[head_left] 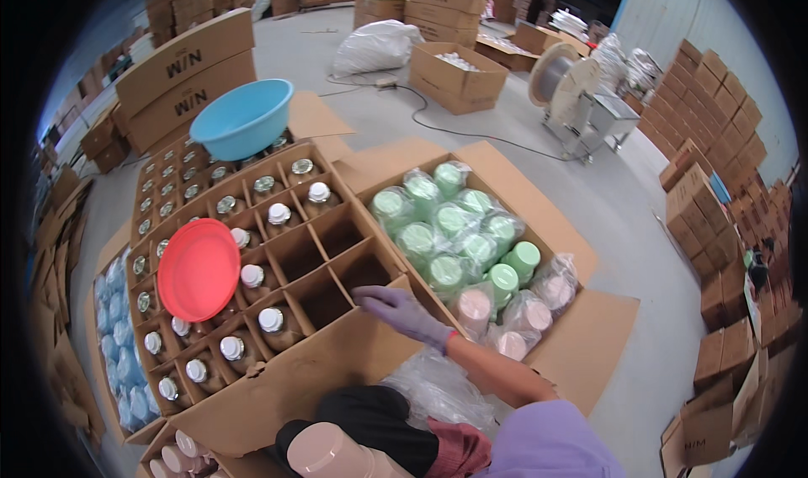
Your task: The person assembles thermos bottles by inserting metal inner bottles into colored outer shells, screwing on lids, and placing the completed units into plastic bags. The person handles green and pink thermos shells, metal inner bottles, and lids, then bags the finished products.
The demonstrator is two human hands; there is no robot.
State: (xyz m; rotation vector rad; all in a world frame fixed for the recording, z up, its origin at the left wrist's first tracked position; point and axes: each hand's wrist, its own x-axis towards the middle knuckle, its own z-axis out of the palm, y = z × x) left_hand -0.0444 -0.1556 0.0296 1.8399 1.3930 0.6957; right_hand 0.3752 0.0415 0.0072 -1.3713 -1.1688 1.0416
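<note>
The gloved right hand (406, 312) points left, fingers (375, 298) extended, bare forearm (501, 370) slanting from lower right.

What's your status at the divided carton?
Right hand open at divided carton; left hand out of view. White-capped bottles upright inside. Red basin covers some.

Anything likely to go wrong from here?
1. The round red plastic basin sits over bottles in the divided brown cardboard carton; a bump could shift it and jostle the white-capped glass bottles.
2. The right hand in a grey-purple fabric glove is by the carton's near edge; it might catch there.
3. The crumpled clear plastic film below that forearm could snag.
</note>
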